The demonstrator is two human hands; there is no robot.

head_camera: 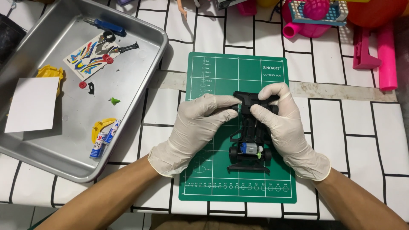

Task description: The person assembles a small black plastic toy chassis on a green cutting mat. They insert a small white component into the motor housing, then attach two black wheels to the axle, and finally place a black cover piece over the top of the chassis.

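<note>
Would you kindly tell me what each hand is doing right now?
Left hand: closed on the toy car.
Right hand: closed on the same car.

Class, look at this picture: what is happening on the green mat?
A person in white gloves holds a small black toy car chassis over a green cutting mat. The left hand and right hand both grip its front end. Beside the mat, a metal tray holds a sticker sheet, batteries and small parts.

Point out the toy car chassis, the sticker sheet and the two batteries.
toy car chassis (249, 149), head view, silver motor.
sticker sheet (87, 58), head view, sheet's middle.
two batteries (104, 140), head view, their blue-and-white casings.
</note>
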